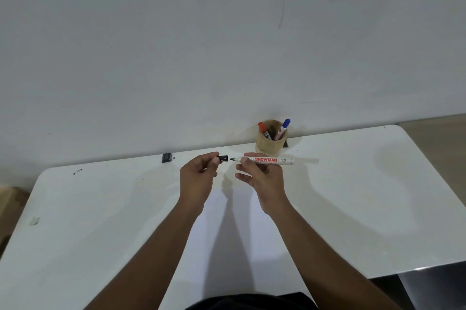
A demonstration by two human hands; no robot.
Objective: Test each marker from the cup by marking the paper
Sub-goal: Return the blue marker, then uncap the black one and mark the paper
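Note:
My right hand (262, 178) holds a white marker (269, 160) level above the table, its dark tip pointing left. My left hand (199, 178) pinches the black cap (223, 158), a small gap away from the tip. A sheet of white paper (227, 234) lies on the table under and between my forearms. At the back edge stands a tan cup (268, 144) with a red-capped marker (263, 129) and a blue-capped marker (284, 126) leaning in it.
The white table (100, 208) meets a plain wall at the back. A small black clip (167, 157) sits at the rear edge, left of my hands. The table's right corner is rounded, with a dark gap below at the lower right.

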